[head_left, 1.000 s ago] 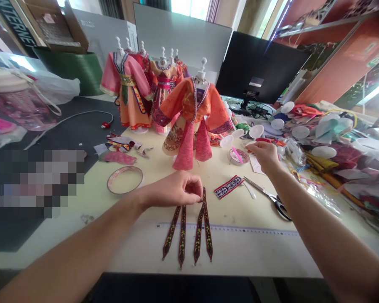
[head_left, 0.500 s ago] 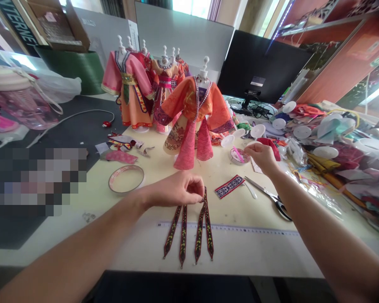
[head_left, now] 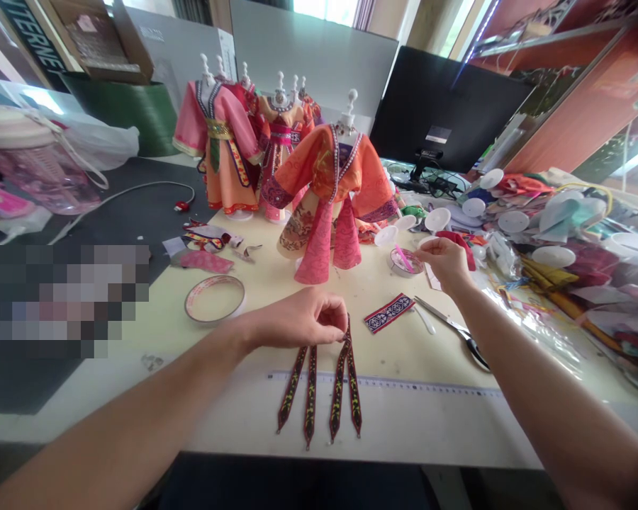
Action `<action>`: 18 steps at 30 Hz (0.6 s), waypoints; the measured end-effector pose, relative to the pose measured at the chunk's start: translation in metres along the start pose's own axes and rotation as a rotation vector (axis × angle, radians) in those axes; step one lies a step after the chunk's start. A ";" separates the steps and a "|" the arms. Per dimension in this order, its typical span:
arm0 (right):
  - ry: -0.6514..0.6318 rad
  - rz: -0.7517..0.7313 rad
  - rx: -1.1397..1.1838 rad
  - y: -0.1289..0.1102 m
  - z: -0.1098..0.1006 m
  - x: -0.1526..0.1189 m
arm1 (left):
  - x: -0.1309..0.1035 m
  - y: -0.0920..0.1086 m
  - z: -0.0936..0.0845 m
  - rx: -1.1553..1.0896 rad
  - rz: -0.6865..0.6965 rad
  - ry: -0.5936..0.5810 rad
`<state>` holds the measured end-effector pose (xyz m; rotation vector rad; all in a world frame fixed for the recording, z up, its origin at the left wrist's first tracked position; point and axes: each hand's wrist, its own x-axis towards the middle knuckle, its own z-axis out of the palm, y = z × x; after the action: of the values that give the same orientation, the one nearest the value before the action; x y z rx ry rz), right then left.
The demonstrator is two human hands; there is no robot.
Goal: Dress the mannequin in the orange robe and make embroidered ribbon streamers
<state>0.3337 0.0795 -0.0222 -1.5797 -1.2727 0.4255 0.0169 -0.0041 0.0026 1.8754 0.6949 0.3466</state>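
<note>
My left hand [head_left: 322, 317] is pinched over the upper ends of several narrow dark ribbon strips [head_left: 309, 397], patterned in yellow-green with red edges. Their pointed tips, each with a small bead or ring, reach toward the table's front. To the right, my right hand [head_left: 445, 261] has thumb and fingers pressed together beside a small round dish [head_left: 405, 262] with a pink stick in it. Whatever is in that pinch is too fine to see. Between the hands lie a patterned ribbon piece [head_left: 389, 313] and black-handled scissors [head_left: 457, 329]. A ruler [head_left: 404, 386] runs under the strips.
A miniature orange robe on a stand [head_left: 340, 177] rises straight ahead, with several other dressed stands [head_left: 220, 142] behind it. A tape roll [head_left: 214, 297] lies left of my left hand. Fabric scraps and plastic bags [head_left: 558, 241] crowd the right side; a black monitor [head_left: 446, 106] stands behind.
</note>
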 end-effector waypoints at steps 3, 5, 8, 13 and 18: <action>-0.002 -0.010 0.004 -0.001 0.001 -0.001 | 0.000 0.000 0.000 0.006 0.000 0.003; -0.006 -0.020 -0.007 -0.001 0.000 0.000 | 0.000 0.000 0.000 0.010 0.003 0.005; -0.017 -0.037 -0.029 0.001 -0.001 0.002 | 0.000 0.001 0.000 0.013 0.009 0.012; -0.040 -0.040 -0.055 0.005 -0.004 0.005 | 0.000 0.000 0.000 0.006 0.014 0.011; -0.099 -0.061 -0.035 0.007 -0.006 0.006 | 0.000 0.000 0.001 0.001 0.019 0.010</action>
<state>0.3443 0.0825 -0.0242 -1.5606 -1.4069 0.4502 0.0169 -0.0047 0.0027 1.8835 0.6845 0.3684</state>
